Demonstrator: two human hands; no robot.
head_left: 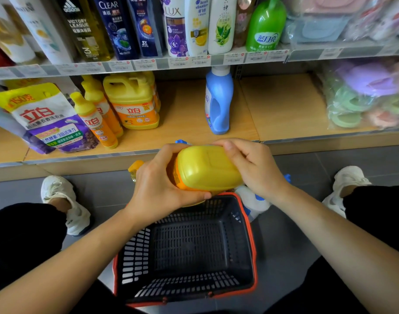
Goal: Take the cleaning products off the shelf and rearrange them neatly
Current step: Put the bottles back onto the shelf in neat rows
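Black plastic made the basket (135, 252) with its orange rim, and it sat on the grey floor between the person's knees. Over the basket's far rim both hands held a big yellow jug (207, 168) on its side, with the left hand (155, 189) wrapped round its orange label part and the right hand (255, 168) gripping its plain yellow end. Farther back on the wooden shelf (280, 105), a blue bottle (219, 103) stood up straight near the middle, while another yellow jug (133, 103), small yellow bottles (94, 118) and a soap pouch (49, 118) sat toward the left edge.
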